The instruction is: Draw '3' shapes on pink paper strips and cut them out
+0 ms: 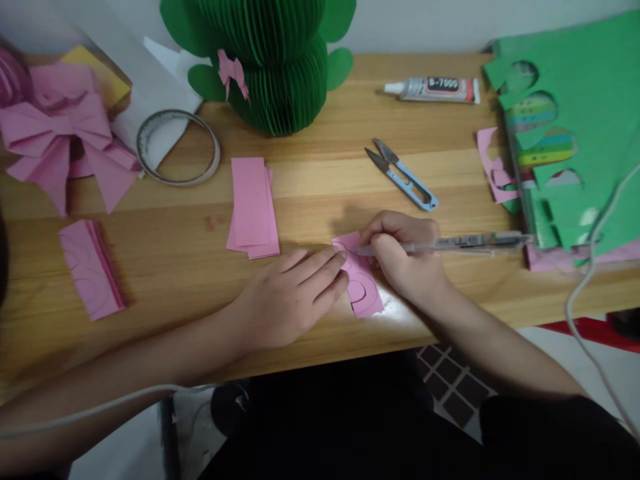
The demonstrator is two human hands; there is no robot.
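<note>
At the far left of the wooden table (310, 167) we had a pile of pink paper bows (65, 133), and nearer the front edge a folded pink stack (93, 267) marked with curved lines. Just right of the bows lay a ring of tape (179, 147), partly on a white sheet. Behind it stood a green honeycomb paper cactus (275, 67) with a small pink bow on it. In front of the cactus lay a few pink strips (253, 207) in a loose pile.

Our left hand (290, 297) lay flat and open, its fingertips (336, 261) pressing down the left edge of a small pink paper piece (361, 280) near the table's front edge. That piece already bore drawn arcs. Our right hand (405, 257) was closed around a pen (450, 245), whose tip touched the upper part of the piece.

Behind the right hand lay blue-handled thread snips (403, 175), and further back a tube of glue (433, 89). At the far right we had green sheets (575, 133) with shapes cut out, pink scraps (493, 167) beside them, and a white cable (595, 247) crossing over them.
</note>
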